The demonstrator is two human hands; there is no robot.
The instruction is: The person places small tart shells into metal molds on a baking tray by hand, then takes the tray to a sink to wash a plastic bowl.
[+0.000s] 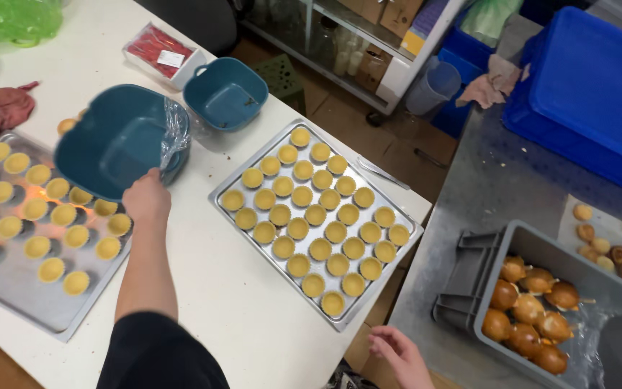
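- Nearest the camera, the right hand (399, 351) hangs loose and half-curled off the edge of the white counter (232, 302), holding nothing; it could steady the load if freed upward.
- The left hand (146, 199), at the end of a black-sleeved arm, grips the near rim of a large teal plastic bowl (116, 140), fingers curled over a wad of clear plastic film (174, 133) bunched on the rim.
- The bowl is tilted and raised above the counter, overlapping the left steel baking tray (16, 288) of empty yellow tart shells (37, 247); a firmer, level hold would likely keep the film from slipping.
- The right steel tray (390, 184) of shells lies just beside.
- Beyond, a smaller teal bowl (225, 94) rests upright.
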